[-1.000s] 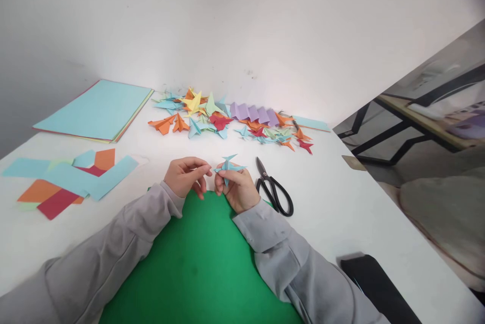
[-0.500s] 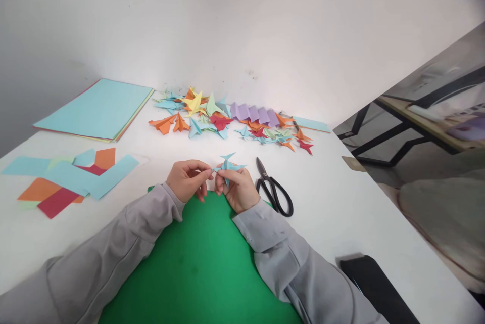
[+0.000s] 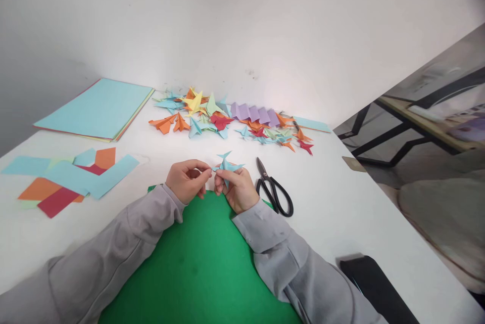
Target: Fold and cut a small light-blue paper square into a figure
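Observation:
A light blue origami figure (image 3: pixel 227 164) with several pointed tips is pinched between the thumb and fingers of my right hand (image 3: pixel 242 190). My left hand (image 3: pixel 187 180) is closed in a pinch at the figure's thin left tip; the very end is hidden by the fingertips. Both hands are above the far edge of a green sheet (image 3: pixel 200 258). Black-handled scissors (image 3: pixel 273 190) lie just right of my right hand, blades pointing away from me.
Folded paper figures (image 3: pixel 193 104) in several colours lie along the wall, beside a purple pleated strip (image 3: pixel 254 114). Cut paper pieces (image 3: pixel 71 177) are spread at left, below a stack of coloured sheets (image 3: pixel 96 106). A black case-like object (image 3: pixel 373 283) is at lower right.
The blue origami figure has tilted slightly, and its top tip has shifted a little up and left. My left fingers have curled in slightly; the rest stays as it was.

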Demonstrator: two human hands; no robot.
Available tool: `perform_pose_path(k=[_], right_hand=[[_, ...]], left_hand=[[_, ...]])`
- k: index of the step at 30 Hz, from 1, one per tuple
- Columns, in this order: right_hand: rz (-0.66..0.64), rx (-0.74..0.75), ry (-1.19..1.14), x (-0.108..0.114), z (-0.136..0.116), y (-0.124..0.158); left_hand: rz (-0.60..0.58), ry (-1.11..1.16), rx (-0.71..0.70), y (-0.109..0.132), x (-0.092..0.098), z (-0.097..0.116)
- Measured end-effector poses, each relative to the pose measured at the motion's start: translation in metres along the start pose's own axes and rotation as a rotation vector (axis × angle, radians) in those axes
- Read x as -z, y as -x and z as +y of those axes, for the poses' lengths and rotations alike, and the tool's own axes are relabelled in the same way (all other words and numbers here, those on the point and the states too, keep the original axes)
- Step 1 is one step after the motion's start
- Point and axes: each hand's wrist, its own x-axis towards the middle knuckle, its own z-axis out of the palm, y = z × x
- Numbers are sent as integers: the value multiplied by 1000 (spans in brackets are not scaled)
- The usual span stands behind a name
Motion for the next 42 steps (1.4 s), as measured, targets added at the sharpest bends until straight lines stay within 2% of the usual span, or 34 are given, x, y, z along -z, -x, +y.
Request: perform_pose_path(k=[4, 7, 12, 15, 20, 26, 30, 35, 42], right_hand=[[13, -7, 3, 0, 1, 0], [6, 3, 19, 0, 1, 0], [-21, 39, 67, -2, 3, 0], [-51, 77, 100, -1, 5, -1], [-76, 112, 150, 0, 7, 0], [-32, 111, 126, -5, 3, 2], [-3, 82, 69, -6, 1, 2], [14, 57, -10, -4, -1, 1], [27, 28, -42, -4, -2, 0]], left_hand=[[41, -56, -52, 0, 0, -2], [108, -185, -153, 1, 0, -4], [263, -574, -493, 3, 0, -1], [294, -761, -729, 3, 2, 0], [279, -1068, -887, 4, 4, -6], [299, -1276, -938, 9, 0, -12], [231, -1297, -942, 12, -2, -13], [142, -1361, -803, 16, -5, -9], [167, -1498, -709, 21, -11, -4]])
